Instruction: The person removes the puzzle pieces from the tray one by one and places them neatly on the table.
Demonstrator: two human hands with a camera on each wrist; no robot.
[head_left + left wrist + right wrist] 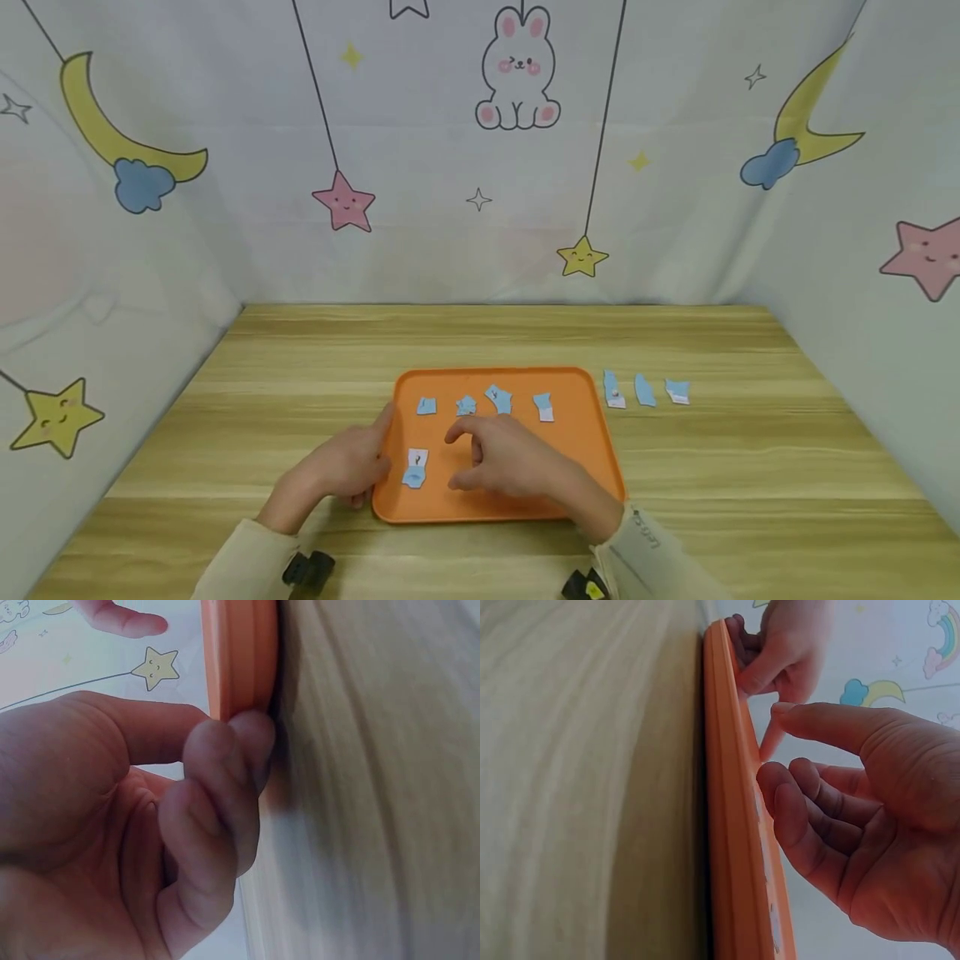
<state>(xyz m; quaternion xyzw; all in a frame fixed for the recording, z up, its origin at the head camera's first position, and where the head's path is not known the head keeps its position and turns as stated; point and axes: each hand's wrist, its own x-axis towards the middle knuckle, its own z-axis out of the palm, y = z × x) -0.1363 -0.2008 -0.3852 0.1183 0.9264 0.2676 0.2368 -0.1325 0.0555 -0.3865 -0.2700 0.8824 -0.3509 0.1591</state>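
Orange rectangular tray's (577, 417) left edge is gripped by left hand (352, 461); relaxed right hand (513, 458) is held near blue-and-white paper scraps (414, 475).

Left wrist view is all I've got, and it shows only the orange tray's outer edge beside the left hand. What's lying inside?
Observer: Light-blue paper pieces: four along the far side of the orange tray, more paper nearer the left hand.
Operator: Is the right hand holding anything?
Observer: No, it's over the tray with nothing between thumb and index finger.
Operator: Any pieces off the tray?
Observer: Yes, three on the wooden table, to the tray's right.
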